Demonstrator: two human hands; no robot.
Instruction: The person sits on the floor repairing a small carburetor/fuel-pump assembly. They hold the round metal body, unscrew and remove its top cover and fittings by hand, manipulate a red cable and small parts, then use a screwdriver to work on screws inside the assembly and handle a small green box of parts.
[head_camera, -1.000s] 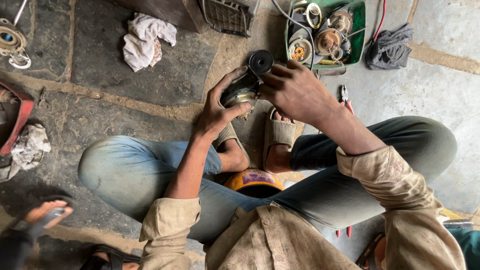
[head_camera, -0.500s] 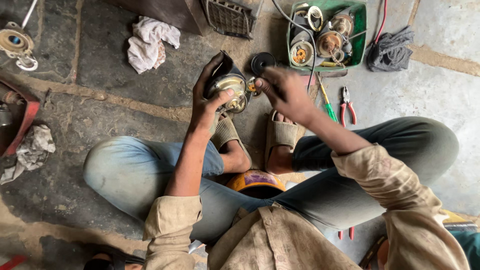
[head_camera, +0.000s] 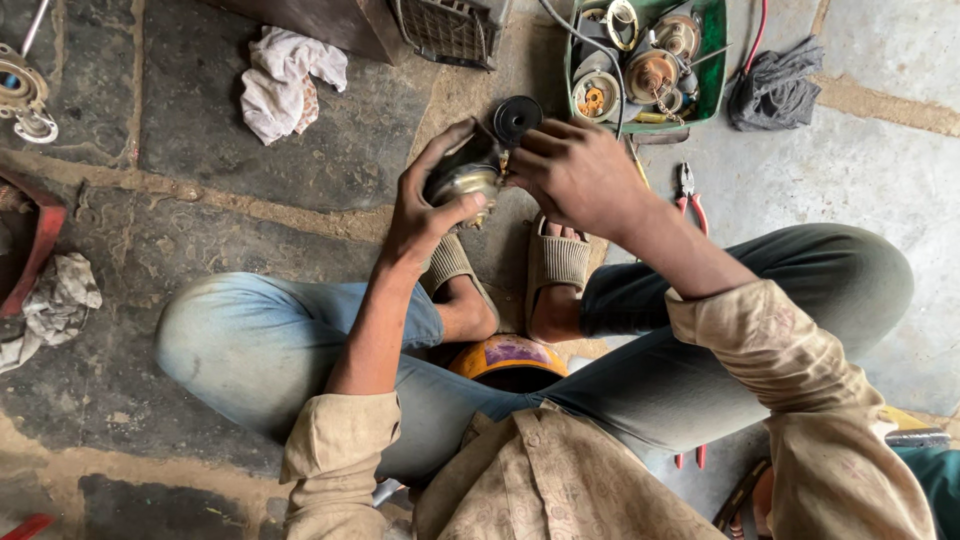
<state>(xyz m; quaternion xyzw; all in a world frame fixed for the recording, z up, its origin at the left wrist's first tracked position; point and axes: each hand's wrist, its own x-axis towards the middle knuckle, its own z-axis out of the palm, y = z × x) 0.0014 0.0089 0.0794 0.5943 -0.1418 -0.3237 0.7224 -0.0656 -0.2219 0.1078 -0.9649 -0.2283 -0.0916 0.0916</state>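
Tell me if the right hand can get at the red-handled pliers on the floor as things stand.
Probably yes. The pliers lie on bare floor just beyond the right forearm, nothing over them. But the right hand is busy at the round metal part and must let go.

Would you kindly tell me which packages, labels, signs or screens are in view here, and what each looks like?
No packages, labels, signs or screens show clearly.
Nearest to a container: green tray, top centre-right on the floor, rectangular, holding round metal parts.
Left hand holds a round metal part; no label is visible on it.
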